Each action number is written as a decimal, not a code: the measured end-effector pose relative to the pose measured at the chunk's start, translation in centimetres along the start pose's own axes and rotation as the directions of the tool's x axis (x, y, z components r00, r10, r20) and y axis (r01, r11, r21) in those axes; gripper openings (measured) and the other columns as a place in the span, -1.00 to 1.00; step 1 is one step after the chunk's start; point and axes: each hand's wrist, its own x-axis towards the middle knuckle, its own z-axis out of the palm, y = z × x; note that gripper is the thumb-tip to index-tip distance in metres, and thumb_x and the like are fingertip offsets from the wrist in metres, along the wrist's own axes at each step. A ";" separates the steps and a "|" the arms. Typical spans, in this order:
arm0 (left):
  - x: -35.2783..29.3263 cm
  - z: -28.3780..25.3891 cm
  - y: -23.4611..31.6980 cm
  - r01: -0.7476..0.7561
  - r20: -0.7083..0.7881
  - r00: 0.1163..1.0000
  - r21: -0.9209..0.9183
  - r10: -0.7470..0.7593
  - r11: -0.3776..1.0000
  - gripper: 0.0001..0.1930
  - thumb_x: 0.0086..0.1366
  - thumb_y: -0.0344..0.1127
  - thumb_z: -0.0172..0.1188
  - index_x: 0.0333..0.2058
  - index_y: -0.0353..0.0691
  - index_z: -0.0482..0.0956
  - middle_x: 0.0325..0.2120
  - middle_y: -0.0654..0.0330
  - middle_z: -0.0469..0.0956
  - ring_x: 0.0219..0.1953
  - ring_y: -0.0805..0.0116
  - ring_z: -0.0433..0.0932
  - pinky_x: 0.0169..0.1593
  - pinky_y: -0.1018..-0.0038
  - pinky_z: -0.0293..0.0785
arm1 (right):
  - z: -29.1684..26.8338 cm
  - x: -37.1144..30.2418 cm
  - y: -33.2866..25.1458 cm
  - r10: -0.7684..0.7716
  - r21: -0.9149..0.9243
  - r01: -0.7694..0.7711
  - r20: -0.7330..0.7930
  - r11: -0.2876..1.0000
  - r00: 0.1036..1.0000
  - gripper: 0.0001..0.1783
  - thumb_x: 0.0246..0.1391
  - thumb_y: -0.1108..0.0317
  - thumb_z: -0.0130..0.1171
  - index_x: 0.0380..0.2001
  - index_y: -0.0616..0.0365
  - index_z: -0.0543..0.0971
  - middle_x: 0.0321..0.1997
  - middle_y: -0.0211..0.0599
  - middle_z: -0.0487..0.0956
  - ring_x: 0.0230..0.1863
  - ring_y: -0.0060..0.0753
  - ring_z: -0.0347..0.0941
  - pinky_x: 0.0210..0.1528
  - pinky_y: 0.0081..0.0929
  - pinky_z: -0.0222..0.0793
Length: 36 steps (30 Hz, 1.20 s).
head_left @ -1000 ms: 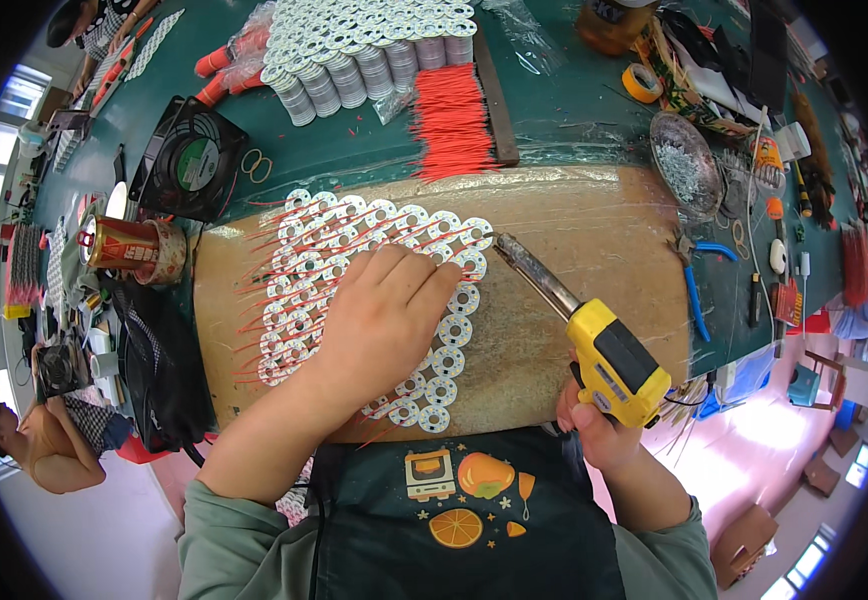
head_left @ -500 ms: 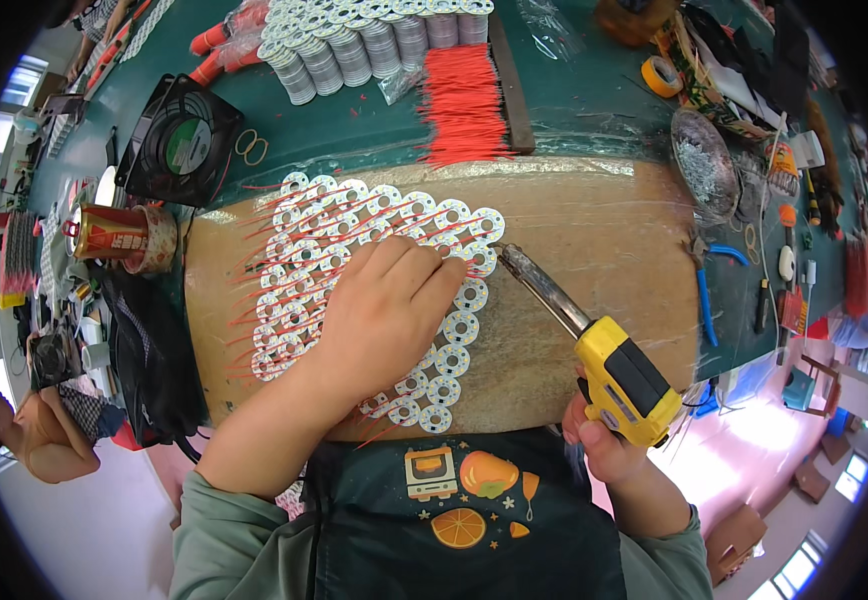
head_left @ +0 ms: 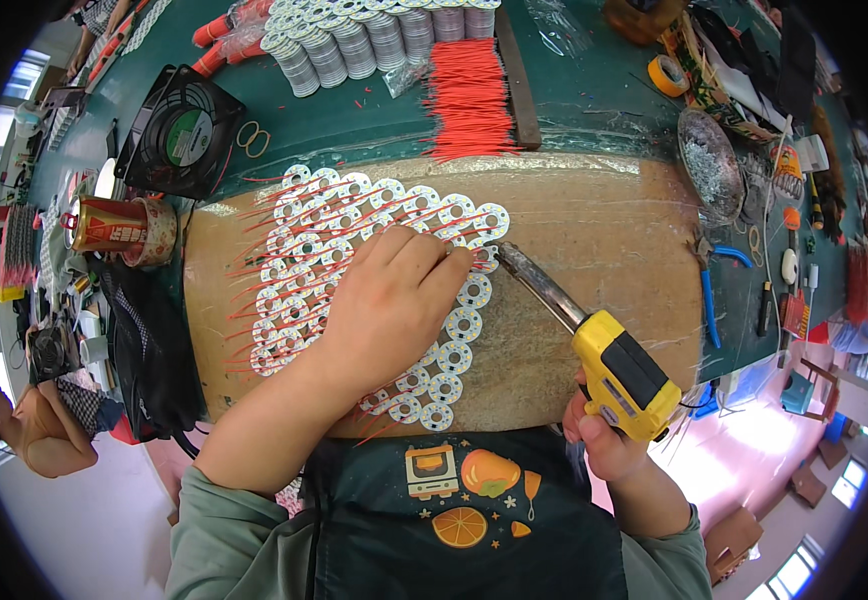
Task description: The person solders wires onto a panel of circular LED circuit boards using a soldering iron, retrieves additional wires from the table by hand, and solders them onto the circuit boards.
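Note:
My right hand [head_left: 606, 440] is wrapped round the handle of a yellow and black soldering gun [head_left: 626, 375]. Its metal tip touches or nearly touches the edge of a small ring-shaped white circuit board [head_left: 484, 258] on the right side of a sheet of such boards. Over this sheet of boards [head_left: 354, 188] lies my left hand [head_left: 394, 295], palm down with fingers curled together. A short piece of red wire shows at its fingertips beside the tip; the fingertips themselves are mostly hidden. Red wires run from many boards towards the left.
The boards rest on a brown work board [head_left: 594, 220]. Behind it lie a bundle of red wires [head_left: 469, 100] and stacked ring boards [head_left: 339, 50]. A black fan [head_left: 179, 135] and a can [head_left: 109, 225] stand left. Pliers [head_left: 709, 290] and a metal dish [head_left: 709, 165] lie right.
The view has shifted slightly. The soldering gun's tip stays beside the same edge board, and both hands keep nearly the same position.

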 end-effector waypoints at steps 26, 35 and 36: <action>0.2 -0.2 0.1 0.001 0.013 1.000 0.004 -0.001 1.000 -0.71 -0.01 -0.52 0.31 -0.23 -0.26 0.60 -0.39 0.18 0.51 -0.32 0.21 0.50 -0.22 0.34 0.48 | 0.2 0.1 -0.2 -0.058 -0.104 0.059 0.015 0.993 0.998 -0.49 0.14 0.27 0.20 0.04 0.38 0.34 -0.54 -0.32 0.41 -0.58 -0.52 0.34 -0.51 -0.55 0.31; 0.1 -0.1 0.0 0.007 0.015 1.000 0.016 -0.007 1.000 -0.71 0.00 -0.51 0.31 -0.23 -0.25 0.61 -0.38 0.18 0.52 -0.32 0.21 0.51 -0.21 0.35 0.48 | 0.3 0.2 -0.3 -0.057 -0.089 0.057 0.005 0.994 0.998 -0.52 0.15 0.26 0.21 -0.01 0.38 0.35 -0.50 -0.27 0.44 -0.57 -0.51 0.35 -0.51 -0.55 0.31; 0.1 -0.1 0.1 0.007 0.014 1.000 0.013 -0.008 1.000 -0.71 0.00 -0.51 0.31 -0.23 -0.25 0.60 -0.38 0.18 0.52 -0.32 0.21 0.51 -0.21 0.34 0.48 | 0.3 0.1 -0.3 -0.058 -0.092 0.058 0.003 0.994 0.998 -0.52 0.15 0.26 0.21 -0.01 0.38 0.35 -0.50 -0.26 0.44 -0.57 -0.51 0.35 -0.51 -0.55 0.32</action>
